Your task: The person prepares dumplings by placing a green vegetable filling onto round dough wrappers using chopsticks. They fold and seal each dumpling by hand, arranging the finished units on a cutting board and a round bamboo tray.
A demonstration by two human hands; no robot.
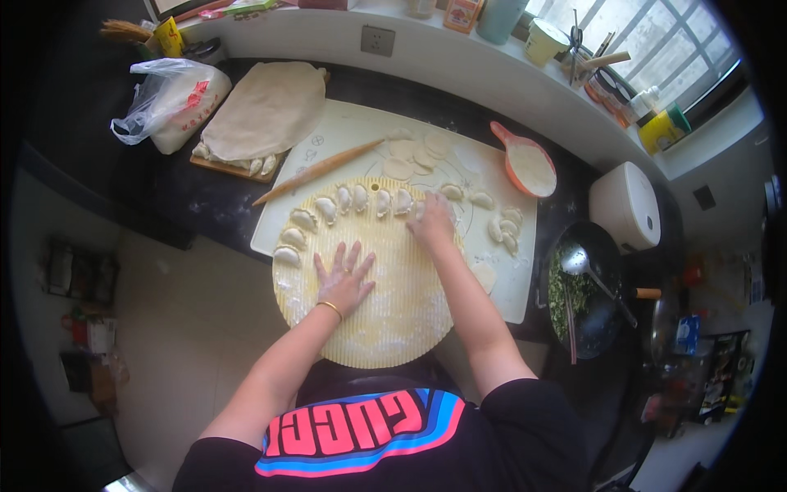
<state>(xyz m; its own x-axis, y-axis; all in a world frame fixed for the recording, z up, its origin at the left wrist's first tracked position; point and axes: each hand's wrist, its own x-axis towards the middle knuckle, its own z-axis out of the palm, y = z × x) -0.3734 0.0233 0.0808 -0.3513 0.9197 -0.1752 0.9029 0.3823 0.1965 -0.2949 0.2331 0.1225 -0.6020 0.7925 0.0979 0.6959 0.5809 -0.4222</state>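
Note:
My left hand [344, 280] rests flat with fingers spread on a round, ribbed, pale yellow tray [393, 307] dusted with flour. My right hand [433, 221] reaches to the tray's far right part, its fingers closed about a dumpling [419, 208] that they partly hide. From there a curved row of dumplings [326, 210] follows the far rim round to the left. Beyond the tray, on a white mat [510, 279], lie floury round wrappers [422, 154] and a wooden rolling pin [320, 171]. More dumplings [508, 230] lie on the mat to the right.
At the right stand a dark wok [602, 324] with chopped green filling, a metal ladle [575, 261] and chopsticks, and a white container [627, 205]. A red-handled scoop [531, 168] holds flour. Back left, a beige cloth [270, 111] covers dumplings beside a plastic bag [184, 102].

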